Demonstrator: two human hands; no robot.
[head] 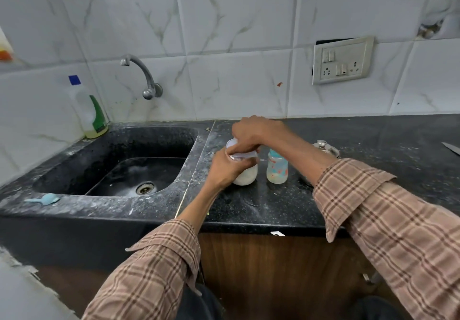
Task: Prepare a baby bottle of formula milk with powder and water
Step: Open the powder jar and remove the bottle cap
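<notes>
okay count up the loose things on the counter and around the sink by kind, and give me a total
Jars: 1
Baby bottles: 1
Scoops: 1
Detergent bottles: 1
Kettles: 1
Knives: 1
Total: 6

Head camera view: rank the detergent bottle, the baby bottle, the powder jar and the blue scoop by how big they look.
1. detergent bottle, clearly largest.
2-3. baby bottle and powder jar: look alike, and hands cover much of the jar, so no ranking.
4. blue scoop, smallest, though nearer the camera.
</notes>
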